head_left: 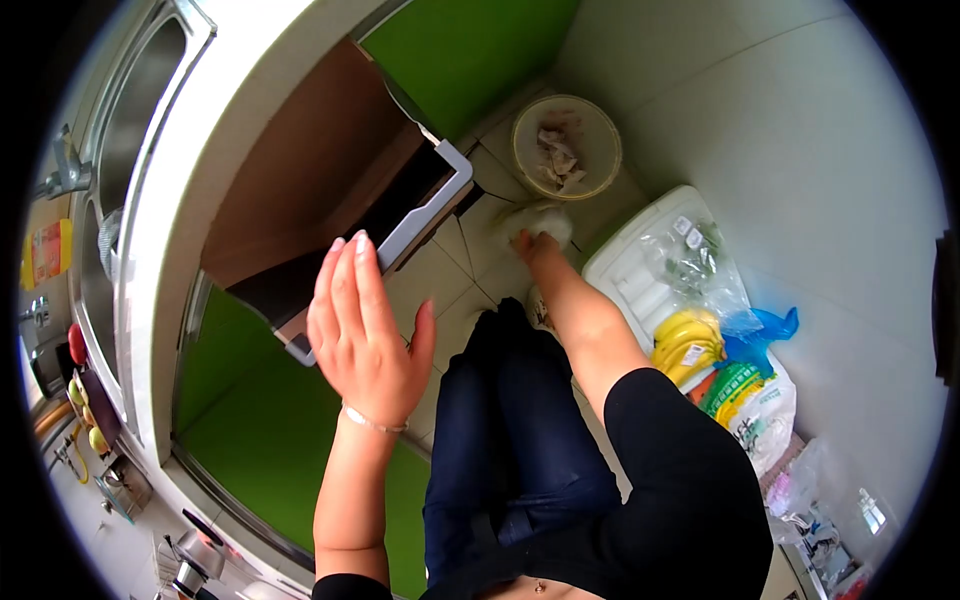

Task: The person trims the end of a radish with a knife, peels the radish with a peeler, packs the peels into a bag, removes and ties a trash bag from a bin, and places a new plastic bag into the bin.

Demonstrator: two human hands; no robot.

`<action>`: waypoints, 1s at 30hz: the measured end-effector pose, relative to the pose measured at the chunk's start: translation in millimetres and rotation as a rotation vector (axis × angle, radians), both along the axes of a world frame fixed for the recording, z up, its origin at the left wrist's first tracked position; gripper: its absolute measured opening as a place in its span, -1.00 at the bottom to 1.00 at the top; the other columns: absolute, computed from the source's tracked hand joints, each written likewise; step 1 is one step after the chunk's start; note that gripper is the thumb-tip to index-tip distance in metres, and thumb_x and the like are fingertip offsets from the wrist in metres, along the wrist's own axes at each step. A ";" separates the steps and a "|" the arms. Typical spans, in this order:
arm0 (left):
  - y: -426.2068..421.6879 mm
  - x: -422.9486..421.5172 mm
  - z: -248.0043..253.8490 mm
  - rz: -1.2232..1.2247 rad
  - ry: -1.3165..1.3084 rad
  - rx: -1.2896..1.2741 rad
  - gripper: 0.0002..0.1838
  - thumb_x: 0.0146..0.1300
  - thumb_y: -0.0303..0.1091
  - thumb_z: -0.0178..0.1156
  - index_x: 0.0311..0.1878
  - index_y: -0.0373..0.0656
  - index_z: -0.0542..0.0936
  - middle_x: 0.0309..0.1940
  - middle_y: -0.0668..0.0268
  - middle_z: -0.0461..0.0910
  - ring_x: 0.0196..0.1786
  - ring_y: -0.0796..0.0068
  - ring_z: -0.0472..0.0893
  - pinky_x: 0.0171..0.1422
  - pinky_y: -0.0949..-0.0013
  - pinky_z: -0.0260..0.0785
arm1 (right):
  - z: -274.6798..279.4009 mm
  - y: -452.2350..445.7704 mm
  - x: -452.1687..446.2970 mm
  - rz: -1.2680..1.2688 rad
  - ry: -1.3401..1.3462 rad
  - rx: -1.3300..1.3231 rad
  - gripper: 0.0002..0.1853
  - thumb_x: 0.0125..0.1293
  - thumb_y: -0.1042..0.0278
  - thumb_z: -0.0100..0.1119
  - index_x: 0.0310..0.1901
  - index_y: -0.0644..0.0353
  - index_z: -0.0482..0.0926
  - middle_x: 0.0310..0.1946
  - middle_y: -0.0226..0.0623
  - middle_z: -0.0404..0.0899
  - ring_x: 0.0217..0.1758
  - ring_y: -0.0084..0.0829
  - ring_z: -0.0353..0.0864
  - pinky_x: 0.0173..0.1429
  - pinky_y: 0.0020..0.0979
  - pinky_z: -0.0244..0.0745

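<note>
My left hand [368, 335] is open, its fingers stretched out together and the thumb apart. It is over the grey edge [428, 212] of an open brown-lined cabinet compartment [310, 150]; whether the palm touches that edge is hidden. My right hand [538, 245] reaches down near the floor, its fingers closed at a pale, whitish thing [530, 220]. That thing is blurred and its kind does not show. Just beyond it stands a round waste bin [520, 150] with crumpled paper [560, 160] inside.
To the right, a white plastic lid or box [625, 265] bears clear bags of greens [695, 255], bananas [688, 345] and a blue bag [760, 335]. Green cabinet doors [300, 430] flank the compartment. A sink [145, 90] is in the white counter on the left.
</note>
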State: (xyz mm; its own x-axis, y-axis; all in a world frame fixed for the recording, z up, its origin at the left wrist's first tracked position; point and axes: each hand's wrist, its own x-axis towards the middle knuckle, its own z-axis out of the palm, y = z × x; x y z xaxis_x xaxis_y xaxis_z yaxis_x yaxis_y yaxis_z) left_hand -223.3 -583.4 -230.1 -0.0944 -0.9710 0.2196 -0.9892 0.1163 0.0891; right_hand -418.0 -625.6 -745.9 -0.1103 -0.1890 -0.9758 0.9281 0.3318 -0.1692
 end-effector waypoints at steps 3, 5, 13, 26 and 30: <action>-0.1 -1.1 -10.4 0.014 -0.059 -0.082 -0.23 -0.05 -0.29 0.33 0.27 -0.35 0.32 0.17 0.09 0.45 0.24 0.07 0.43 0.25 0.20 0.22 | -80.5 -11.9 -9.7 -0.185 -0.038 -0.002 -0.75 0.47 0.23 -0.15 0.05 0.15 0.32 -0.14 -0.19 0.55 -0.48 -0.31 0.57 -0.23 -0.12 0.54; -1.5 -2.4 -16.2 0.030 -0.094 -0.127 -0.23 -0.06 -0.29 0.32 0.27 -0.35 0.32 0.17 0.10 0.45 0.23 0.07 0.44 0.23 0.20 0.23 | -32.5 -29.9 -3.0 -0.170 -0.046 0.001 -0.77 0.46 0.26 -0.14 0.04 0.15 0.33 -0.19 -0.23 0.55 -0.49 -0.35 0.57 -0.25 -0.12 0.54; 1.3 -7.0 -17.3 0.049 -0.071 -0.144 -0.18 -0.06 -0.33 0.31 0.33 -0.32 0.26 0.24 0.12 0.40 0.29 0.09 0.38 0.32 0.18 0.15 | 40.9 -16.8 -16.4 0.398 0.076 -0.033 -0.93 0.35 0.50 -0.10 -0.21 0.20 0.40 -0.48 -0.29 0.49 -0.55 -0.46 0.50 -0.50 -0.41 0.47; 62.8 -69.1 33.9 -0.304 0.206 0.296 -0.32 -0.02 -0.38 0.32 0.27 0.05 0.43 0.39 0.20 0.19 0.46 -0.03 0.06 0.50 -0.03 -0.12 | 345.6 165.3 -58.9 0.368 0.040 -0.301 -0.78 0.37 0.39 0.00 0.02 0.15 0.48 -0.23 -0.33 0.61 -0.30 -0.49 0.60 -0.26 -0.51 0.54; 107.4 -120.5 44.7 -0.530 0.155 0.649 -0.45 0.07 -0.28 0.27 0.21 0.05 0.49 0.33 0.19 0.28 0.42 -0.05 0.09 0.46 -0.15 -0.12 | 429.4 253.3 -101.6 0.310 0.112 -0.239 -0.81 0.38 0.41 -0.02 -0.04 0.16 0.51 -0.21 -0.34 0.62 -0.26 -0.50 0.62 -0.21 -0.53 0.55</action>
